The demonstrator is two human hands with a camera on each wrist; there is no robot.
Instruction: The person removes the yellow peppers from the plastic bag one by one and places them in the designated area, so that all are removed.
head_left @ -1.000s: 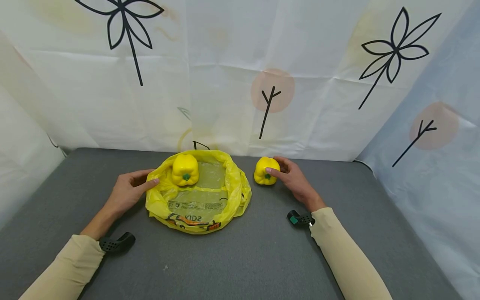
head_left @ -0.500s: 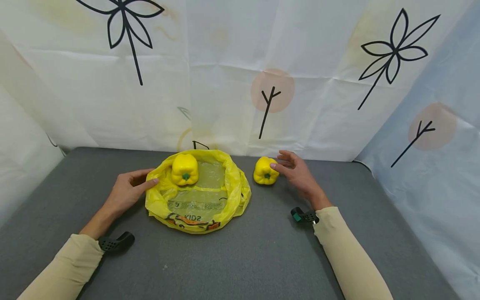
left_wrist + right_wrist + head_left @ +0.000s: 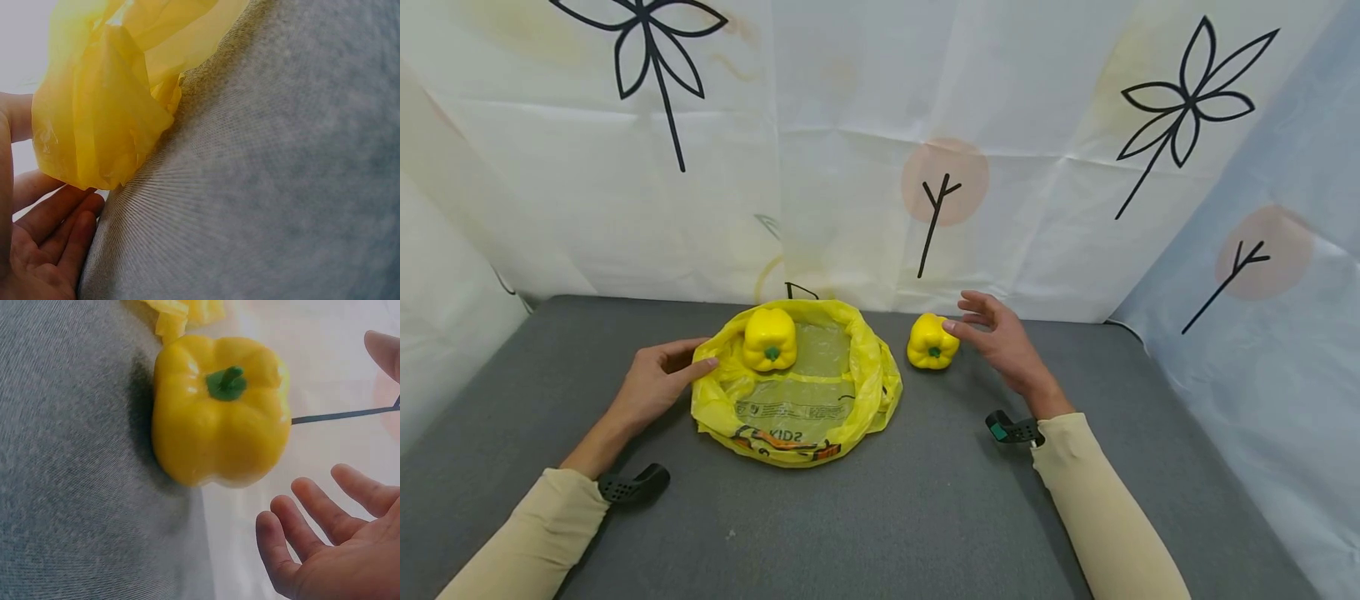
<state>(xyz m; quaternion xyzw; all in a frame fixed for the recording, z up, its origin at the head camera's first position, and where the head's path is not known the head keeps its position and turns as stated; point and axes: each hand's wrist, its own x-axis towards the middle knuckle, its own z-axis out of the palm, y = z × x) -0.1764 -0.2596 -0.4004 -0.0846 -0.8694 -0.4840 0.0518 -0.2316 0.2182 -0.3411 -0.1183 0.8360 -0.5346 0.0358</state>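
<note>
On the grey table [image 3: 880,533], the left hand [image 3: 657,385] pinches a plastic bag [image 3: 877,379] (presumably steadying it), a bell pepper [image 3: 930,343] and loose right hand [image 3: 1009,348] rightward.

bag [image 3: 877,379], right pepper [image 3: 931,343] — gap between, curtain [image 3: 850,192] behind

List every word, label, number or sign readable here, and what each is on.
"KIDS", its S reversed: on the yellow bag.
Small print, same bag: too small to read.
Orange-and-black print, bag's near side: cannot be made out.
No other readable text.
</note>
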